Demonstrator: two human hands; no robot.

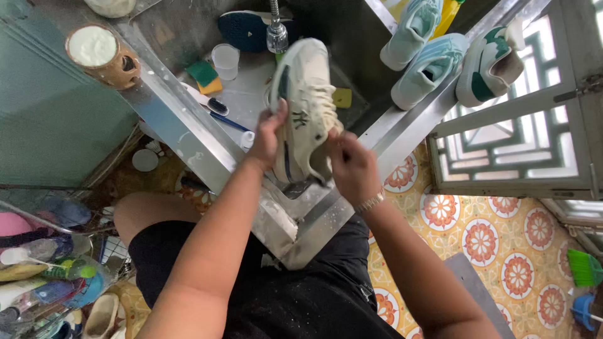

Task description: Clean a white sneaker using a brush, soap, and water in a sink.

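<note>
I hold a cream sneaker [306, 94] with dark trim over a steel sink [188, 141], its toe pointing toward the faucet [276, 31]. My left hand [267, 138] grips the sneaker's left side near the heel. My right hand [352, 166] pinches the heel collar on the right side. A bracelet sits on my right wrist.
In the sink lie a dark blue shoe [248, 28], a clear cup [225, 61], green-yellow sponges [205, 75] and brushes [210, 103]. Two pale blue sneakers [418, 47] and a green-white one [490, 66] rest on the sink's right rim. A soap tub [97, 53] stands left. Patterned tile floor lies below right.
</note>
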